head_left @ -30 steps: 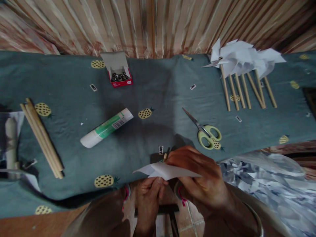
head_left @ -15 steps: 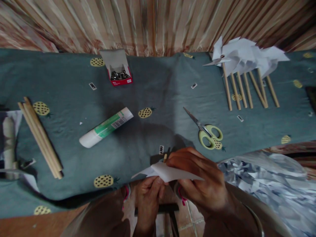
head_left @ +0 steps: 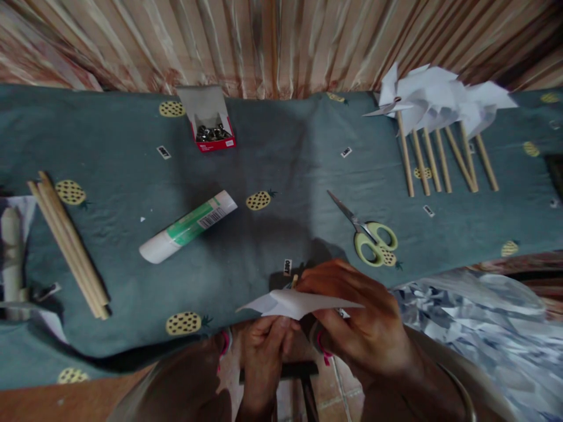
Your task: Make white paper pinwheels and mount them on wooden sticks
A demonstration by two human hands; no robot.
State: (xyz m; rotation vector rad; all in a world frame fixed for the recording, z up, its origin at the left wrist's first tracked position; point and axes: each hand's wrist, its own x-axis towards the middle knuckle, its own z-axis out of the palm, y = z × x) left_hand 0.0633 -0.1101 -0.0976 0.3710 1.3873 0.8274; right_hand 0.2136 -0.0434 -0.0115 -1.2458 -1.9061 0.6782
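Just beyond the table's near edge, a folded white paper pinwheel [head_left: 288, 303] is held low between both hands. My left hand [head_left: 266, 351] pinches its near side with thumb and fingers. From behind the paper pokes the short end of a wooden stick [head_left: 295, 281]. My right hand [head_left: 360, 319] is curled around that end, fingers bent beside it. The paper hides part of the right fingertips and most of the stick. A small shiny bit shows near the right thumb, too small to name.
Green-handled scissors [head_left: 369, 234] and a white-and-green glue tube [head_left: 189, 227] lie on the patterned tablecloth [head_left: 281, 152]. Behind are an open box [head_left: 215, 140] of metal pins and several finished pinwheels [head_left: 440, 105]. Wooden sticks [head_left: 73, 246] lie left; a clear bag [head_left: 479, 334] of paper pieces sits right.
The paper pinwheel has tilted slightly flatter between the hands. The right hand has shifted a little, and a small shiny bit now shows by its thumb. The left hand keeps its pinch.
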